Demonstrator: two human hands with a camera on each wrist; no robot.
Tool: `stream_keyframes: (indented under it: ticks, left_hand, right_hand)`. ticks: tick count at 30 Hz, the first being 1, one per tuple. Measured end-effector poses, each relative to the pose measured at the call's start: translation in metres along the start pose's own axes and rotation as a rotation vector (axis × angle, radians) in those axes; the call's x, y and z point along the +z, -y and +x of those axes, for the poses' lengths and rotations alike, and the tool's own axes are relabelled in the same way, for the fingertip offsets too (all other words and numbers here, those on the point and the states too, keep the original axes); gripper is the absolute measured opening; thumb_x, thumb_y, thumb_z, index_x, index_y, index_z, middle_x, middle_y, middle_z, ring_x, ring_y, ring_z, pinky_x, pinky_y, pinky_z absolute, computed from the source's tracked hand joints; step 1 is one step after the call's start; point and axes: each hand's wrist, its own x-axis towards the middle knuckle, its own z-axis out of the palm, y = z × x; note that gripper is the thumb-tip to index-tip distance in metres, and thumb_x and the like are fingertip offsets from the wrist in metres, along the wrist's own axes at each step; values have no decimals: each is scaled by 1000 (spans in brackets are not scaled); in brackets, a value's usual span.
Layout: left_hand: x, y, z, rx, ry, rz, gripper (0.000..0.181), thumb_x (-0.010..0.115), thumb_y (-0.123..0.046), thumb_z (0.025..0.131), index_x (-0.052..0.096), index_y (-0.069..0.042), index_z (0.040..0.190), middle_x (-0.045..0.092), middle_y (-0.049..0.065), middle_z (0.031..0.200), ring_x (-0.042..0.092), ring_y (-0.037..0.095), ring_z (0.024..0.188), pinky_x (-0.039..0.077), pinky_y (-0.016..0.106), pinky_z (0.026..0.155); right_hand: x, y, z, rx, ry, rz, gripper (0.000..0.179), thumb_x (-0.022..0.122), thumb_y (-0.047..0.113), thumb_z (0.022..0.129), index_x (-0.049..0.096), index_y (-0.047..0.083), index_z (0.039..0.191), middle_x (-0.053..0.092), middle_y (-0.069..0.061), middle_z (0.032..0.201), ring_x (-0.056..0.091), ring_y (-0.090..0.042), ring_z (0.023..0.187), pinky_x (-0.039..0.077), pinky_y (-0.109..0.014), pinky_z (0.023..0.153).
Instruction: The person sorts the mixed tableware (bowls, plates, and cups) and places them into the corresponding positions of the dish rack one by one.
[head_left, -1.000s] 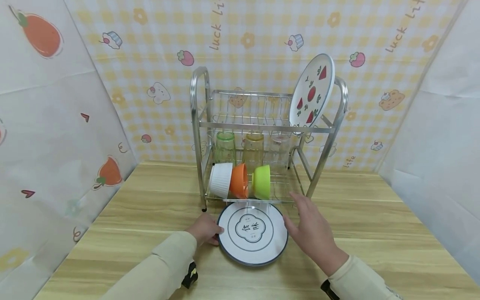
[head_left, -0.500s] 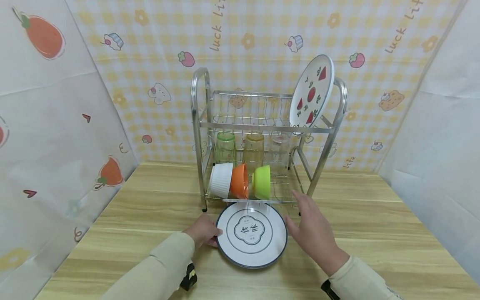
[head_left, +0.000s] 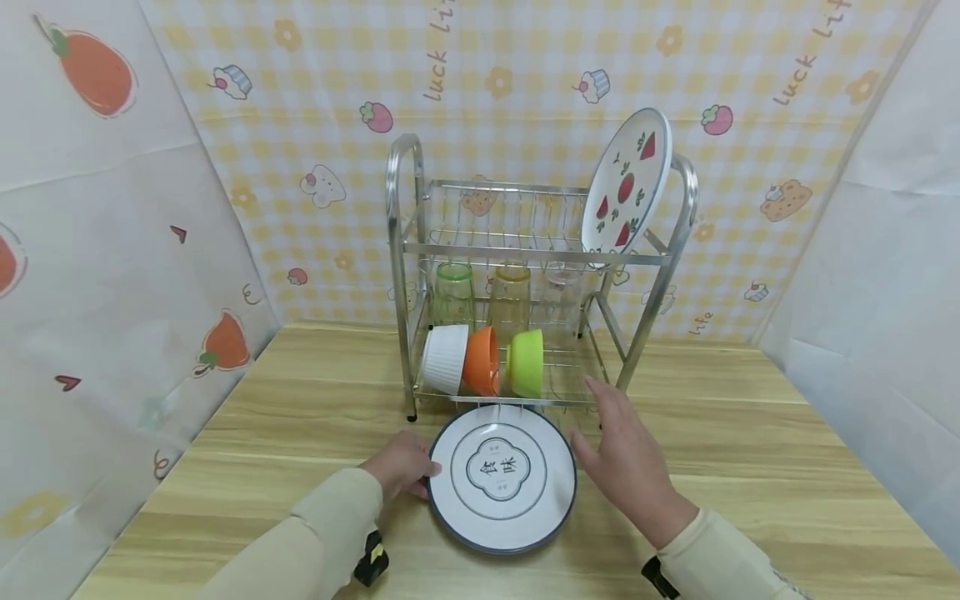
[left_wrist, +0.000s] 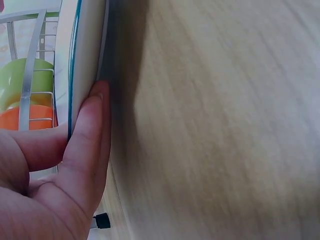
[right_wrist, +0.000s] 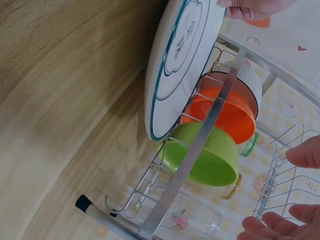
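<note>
A round white plate [head_left: 502, 521] with a dark blue rim and printed characters lies face up in front of the metal dish rack. My left hand [head_left: 399, 463] pinches its left edge, thumb over the rim and fingers underneath. In the left wrist view, the plate's side [left_wrist: 86, 55] shows between thumb and fingers [left_wrist: 82, 145], with a shadow strip on the wood below. My right hand [head_left: 628, 467] is held with fingers extended just beyond the plate's right edge, holding nothing. The right wrist view has its thumb [right_wrist: 305, 152] and fingers apart.
The two-tier dish rack [head_left: 536, 252] holds a fruit-patterned plate [head_left: 628, 185] leaning at its upper right. Below are white [head_left: 445, 358], orange [head_left: 482, 360] and green [head_left: 527, 362] bowls, with three glasses [head_left: 510, 296] behind. Patterned cloth walls [head_left: 300, 117] surround the wooden table [head_left: 750, 467].
The plate has slid out from the rack's front toward me and slightly left, with my left hand still gripping it. My right hand stays almost in place.
</note>
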Motion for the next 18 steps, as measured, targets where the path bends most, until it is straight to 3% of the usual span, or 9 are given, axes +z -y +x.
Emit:
stream_keyframes:
  ticks: [8, 18]
  left_hand:
    - [-2, 1, -11, 4, 23, 59, 17, 64, 2, 89, 59, 0, 73, 60, 11, 72, 59, 17, 59, 52, 25, 55]
    - [-3, 4, -21, 87, 34, 28, 16, 62, 5, 88, 60, 2, 73, 61, 11, 73, 60, 18, 61, 54, 29, 57]
  right_hand:
    - [1, 1, 1, -6, -8, -9, 70, 75, 8, 78, 41, -6, 137, 53, -28, 127, 55, -41, 114, 52, -52, 84]
    - [-1, 4, 1, 8, 13, -9, 70, 75, 10, 80, 40, -6, 138, 50, -28, 131, 52, -42, 119, 49, -53, 89]
